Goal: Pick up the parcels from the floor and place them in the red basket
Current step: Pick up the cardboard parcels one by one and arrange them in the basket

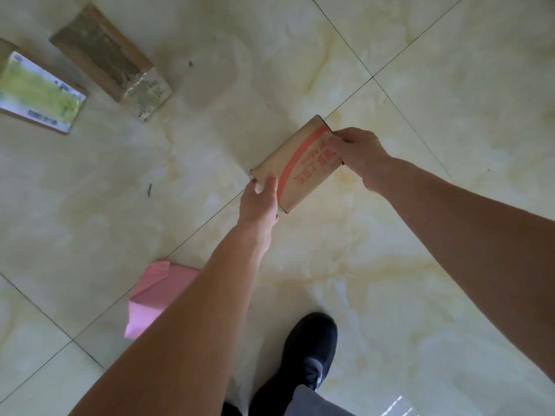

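Glossy cream marble-look floor tiles with thin dark grout lines fill the view, seen from above by a person looking down at their own bare arms.

At the centre, a brown cardboard parcel with a red band and red printed characters is held between both hands, at or just above the floor; which one cannot be told. Its long axis runs from about seven o'clock to one o'clock. The left hand grips the seven o'clock end, thumb on top. The right hand grips the opposite end, fingers curled over the edge.

Three more parcels lie well apart from it: a long brown taped box at ten o'clock, a flat box with a green and white label at nine o'clock by the left edge, and a pink mailer bag at seven o'clock, partly hidden by the left forearm. A black shoe stands at six o'clock.

The step in hand looks like the pick-up of this parcel. The red basket is not in view, so the next move likely calls for lifting, turning to find it, and carrying the parcel level.
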